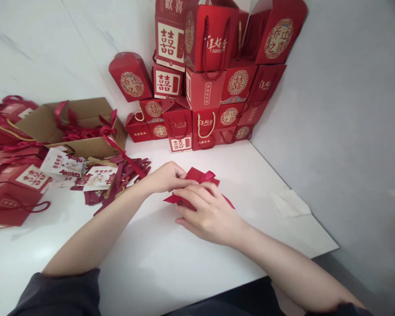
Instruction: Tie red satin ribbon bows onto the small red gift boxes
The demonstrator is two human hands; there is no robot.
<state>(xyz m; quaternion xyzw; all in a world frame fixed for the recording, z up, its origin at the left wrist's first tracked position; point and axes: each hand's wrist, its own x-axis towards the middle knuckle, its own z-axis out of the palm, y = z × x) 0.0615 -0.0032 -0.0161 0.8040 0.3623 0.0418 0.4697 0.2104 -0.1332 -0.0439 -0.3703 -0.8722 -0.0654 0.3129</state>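
A small red gift box (193, 174) stands on the white table in front of me, tied with a red satin ribbon (208, 176) whose loop shows on top. One ribbon tail pokes out at the left and another at the right. At the box's left side, my left hand (166, 177) has curled fingers and its thumb against the box edge. My right hand (209, 213) covers the near side, its fingers bent over the box and ribbon. Much of the box is hidden under my hands, and the exact pinch on the ribbon cannot be made out.
Red printed boxes (206, 90) are stacked against the back wall. Left stands an open cardboard box (82, 149) holding red ribbons, beside more red boxes (15, 202). Printed cards (100, 177) and dark red straps (121, 180) lie nearby. A pale sheet (291, 203) lies at right.
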